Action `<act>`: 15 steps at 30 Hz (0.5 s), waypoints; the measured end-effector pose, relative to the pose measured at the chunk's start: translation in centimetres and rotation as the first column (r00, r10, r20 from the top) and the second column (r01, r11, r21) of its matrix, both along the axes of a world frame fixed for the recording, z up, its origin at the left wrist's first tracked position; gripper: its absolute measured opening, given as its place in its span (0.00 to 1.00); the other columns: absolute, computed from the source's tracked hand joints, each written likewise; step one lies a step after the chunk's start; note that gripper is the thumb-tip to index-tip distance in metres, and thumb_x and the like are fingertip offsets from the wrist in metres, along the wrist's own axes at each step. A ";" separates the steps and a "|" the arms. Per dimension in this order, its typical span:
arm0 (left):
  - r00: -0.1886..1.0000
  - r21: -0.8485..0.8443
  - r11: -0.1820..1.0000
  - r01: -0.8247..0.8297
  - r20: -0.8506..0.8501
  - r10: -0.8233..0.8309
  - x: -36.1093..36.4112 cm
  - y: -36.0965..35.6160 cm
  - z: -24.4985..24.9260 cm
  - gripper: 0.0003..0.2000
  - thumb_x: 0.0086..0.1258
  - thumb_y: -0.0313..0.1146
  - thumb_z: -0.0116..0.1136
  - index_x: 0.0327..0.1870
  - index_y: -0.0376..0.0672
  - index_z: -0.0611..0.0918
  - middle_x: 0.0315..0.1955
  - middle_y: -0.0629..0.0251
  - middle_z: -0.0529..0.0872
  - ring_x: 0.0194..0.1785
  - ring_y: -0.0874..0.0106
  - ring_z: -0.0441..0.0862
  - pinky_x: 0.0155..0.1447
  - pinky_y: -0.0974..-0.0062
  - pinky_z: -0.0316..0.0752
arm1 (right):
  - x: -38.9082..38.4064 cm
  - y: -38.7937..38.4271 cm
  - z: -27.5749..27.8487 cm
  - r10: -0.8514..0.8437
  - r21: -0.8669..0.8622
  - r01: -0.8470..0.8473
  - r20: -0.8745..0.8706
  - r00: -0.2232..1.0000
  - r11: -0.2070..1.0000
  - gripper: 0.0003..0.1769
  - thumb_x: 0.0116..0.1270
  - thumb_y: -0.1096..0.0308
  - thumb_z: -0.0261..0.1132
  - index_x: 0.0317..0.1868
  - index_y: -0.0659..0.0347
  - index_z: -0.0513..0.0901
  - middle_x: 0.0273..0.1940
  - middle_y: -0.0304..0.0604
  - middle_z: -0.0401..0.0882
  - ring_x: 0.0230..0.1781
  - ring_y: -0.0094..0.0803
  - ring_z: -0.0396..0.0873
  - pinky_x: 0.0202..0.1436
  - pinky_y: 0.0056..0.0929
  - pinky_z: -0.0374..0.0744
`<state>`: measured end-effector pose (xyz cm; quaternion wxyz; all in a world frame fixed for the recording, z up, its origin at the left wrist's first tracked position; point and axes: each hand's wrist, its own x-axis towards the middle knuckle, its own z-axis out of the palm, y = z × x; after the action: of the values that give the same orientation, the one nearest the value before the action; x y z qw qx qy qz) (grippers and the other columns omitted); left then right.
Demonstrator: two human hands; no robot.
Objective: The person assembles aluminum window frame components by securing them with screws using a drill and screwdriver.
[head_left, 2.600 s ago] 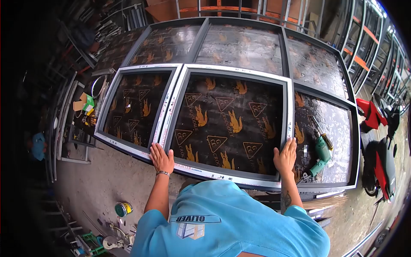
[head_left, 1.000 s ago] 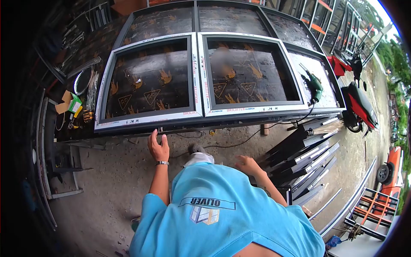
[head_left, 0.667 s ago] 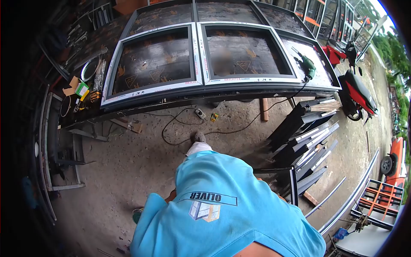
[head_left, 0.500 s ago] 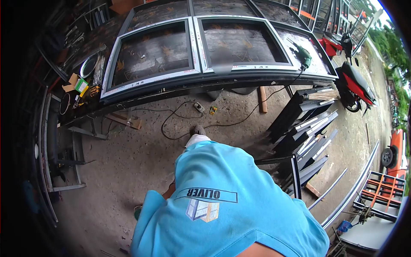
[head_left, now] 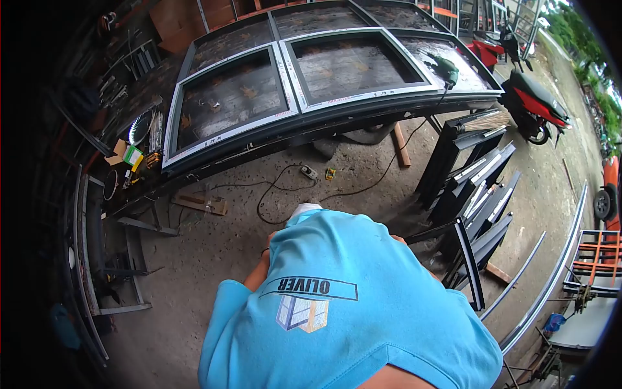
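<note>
My left forearm shows beside the blue shirt, and a sliver of my left hand appears past a dark band at the wrist. The shirt hides its fingers and anything they might touch. On the other side, only a small patch of skin of my right hand or forearm peeks out past the shirt edge, close to dark metal profiles. Ahead, white-edged window frames lie on a workbench. A green power drill rests at their right end.
Stacked dark profiles stand at the right. A power cord and a socket block lie on the concrete floor. Metal trestles are at the left, a small open box on the bench, and a red motorbike beyond.
The view has turned and shifted, so the bench's left end sits lower. More of my left forearm and a patch of skin at the right now show. The frames and drill remain in place.
</note>
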<state>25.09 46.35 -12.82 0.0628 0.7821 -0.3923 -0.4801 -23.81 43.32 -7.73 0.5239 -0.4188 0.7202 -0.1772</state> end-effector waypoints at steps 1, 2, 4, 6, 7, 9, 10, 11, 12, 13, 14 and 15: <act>1.000 0.023 1.000 0.007 0.002 -0.007 0.2 0.6 -0.2 0.22 0.70 0.49 0.55 0.51 0.39 0.86 0.50 0.53 0.87 0.56 0.61 0.83 0.59 0.65 0.76 | -0.6 0.4 -1.0 -0.006 -0.004 0.006 0.008 1.000 1.000 0.28 0.61 0.56 0.71 0.57 0.67 0.82 0.51 0.50 0.86 0.50 0.35 0.84 0.55 0.31 0.80; 1.000 0.051 0.999 0.010 0.007 -0.010 0.4 1.2 -0.5 0.22 0.70 0.49 0.56 0.51 0.39 0.86 0.49 0.53 0.87 0.55 0.62 0.83 0.59 0.65 0.76 | -1.0 0.8 -1.6 0.044 0.081 -0.037 -0.082 0.996 0.996 0.28 0.60 0.56 0.71 0.56 0.66 0.83 0.51 0.50 0.86 0.50 0.36 0.84 0.55 0.31 0.80; 1.000 0.108 0.994 0.005 0.005 -0.006 0.8 2.7 -1.2 0.21 0.71 0.47 0.56 0.51 0.39 0.86 0.49 0.54 0.87 0.54 0.62 0.84 0.58 0.66 0.76 | -2.1 2.2 -2.6 0.098 0.179 -0.067 -0.171 0.980 0.982 0.28 0.59 0.56 0.72 0.56 0.65 0.84 0.51 0.50 0.86 0.51 0.37 0.85 0.54 0.32 0.80; 1.000 0.158 0.987 -0.005 0.000 0.005 1.2 3.5 -1.6 0.19 0.71 0.46 0.57 0.50 0.39 0.87 0.48 0.54 0.88 0.54 0.63 0.84 0.57 0.66 0.77 | -3.2 2.9 -3.0 0.120 0.256 -0.054 -0.254 0.960 0.965 0.29 0.57 0.54 0.72 0.56 0.63 0.84 0.52 0.50 0.86 0.51 0.40 0.85 0.56 0.34 0.80; 1.000 0.166 0.986 -0.011 -0.003 0.011 1.3 3.4 -1.5 0.19 0.71 0.45 0.57 0.50 0.39 0.87 0.48 0.54 0.88 0.53 0.63 0.84 0.57 0.66 0.77 | -3.1 2.5 -1.8 0.120 0.262 -0.050 -0.259 0.958 0.964 0.29 0.57 0.54 0.72 0.56 0.63 0.84 0.52 0.50 0.86 0.51 0.40 0.85 0.56 0.34 0.80; 0.999 0.151 0.988 -0.032 -0.007 0.033 1.6 1.9 -1.0 0.18 0.71 0.44 0.58 0.50 0.39 0.87 0.47 0.54 0.88 0.52 0.64 0.85 0.56 0.67 0.78 | -2.9 2.0 0.3 -0.004 0.364 0.085 -0.218 0.976 0.928 0.28 0.58 0.53 0.71 0.56 0.62 0.84 0.52 0.50 0.85 0.53 0.41 0.84 0.59 0.35 0.79; 0.998 0.085 0.995 -0.059 -0.010 0.060 1.8 0.3 -0.7 0.17 0.71 0.43 0.58 0.50 0.39 0.87 0.47 0.54 0.89 0.52 0.64 0.85 0.56 0.67 0.78 | -3.1 0.7 -0.2 -0.005 0.369 0.089 -0.223 0.975 0.925 0.28 0.58 0.53 0.71 0.56 0.62 0.84 0.52 0.50 0.85 0.53 0.41 0.84 0.59 0.35 0.79; 0.994 -0.046 0.993 -0.112 -0.019 0.111 1.9 -2.3 0.2 0.17 0.71 0.43 0.59 0.50 0.39 0.87 0.46 0.55 0.89 0.52 0.64 0.86 0.56 0.67 0.78 | -3.5 -0.9 -0.7 0.066 0.339 0.028 -0.262 0.963 0.940 0.28 0.57 0.53 0.71 0.55 0.61 0.85 0.53 0.51 0.85 0.54 0.43 0.84 0.59 0.36 0.79; 0.983 -0.200 0.963 -0.183 -0.044 0.178 1.7 -5.3 1.5 0.16 0.71 0.42 0.59 0.49 0.39 0.87 0.46 0.55 0.89 0.51 0.64 0.86 0.55 0.67 0.79 | -4.2 -2.5 -2.0 0.137 0.312 -0.038 -0.303 0.943 0.949 0.28 0.57 0.54 0.71 0.55 0.60 0.85 0.54 0.51 0.85 0.54 0.44 0.84 0.60 0.36 0.79; 0.960 -0.406 0.870 -0.279 -0.101 0.261 1.4 -9.0 3.4 0.16 0.71 0.41 0.59 0.49 0.39 0.87 0.46 0.55 0.89 0.51 0.65 0.86 0.55 0.68 0.79 | -4.2 -3.7 -2.6 0.205 0.287 -0.105 -0.345 0.916 0.952 0.28 0.56 0.54 0.71 0.55 0.59 0.85 0.55 0.52 0.84 0.55 0.45 0.83 0.61 0.36 0.79; 0.925 -0.592 0.716 -0.369 -0.157 0.347 0.8 -13.2 4.9 0.13 0.68 0.38 0.64 0.45 0.38 0.87 0.41 0.58 0.90 0.41 0.69 0.88 0.47 0.71 0.81 | -3.4 -6.6 -1.7 0.271 0.237 -0.184 -0.419 0.867 0.954 0.27 0.55 0.54 0.70 0.54 0.59 0.85 0.53 0.53 0.85 0.53 0.47 0.84 0.61 0.36 0.79; 0.926 -0.747 0.567 -0.346 -0.175 0.335 -0.6 -17.5 10.2 0.12 0.69 0.37 0.63 0.45 0.40 0.88 0.34 0.61 0.90 0.36 0.70 0.86 0.44 0.70 0.80 | -1.1 -10.0 1.2 0.253 0.172 -0.195 -0.448 0.858 0.966 0.26 0.56 0.55 0.68 0.54 0.59 0.85 0.49 0.53 0.86 0.53 0.46 0.84 0.61 0.36 0.79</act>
<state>24.44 28.89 -2.60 0.4817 0.7382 -0.3995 -0.2518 -24.89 33.30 -6.57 0.3769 -0.4978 0.7804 0.0345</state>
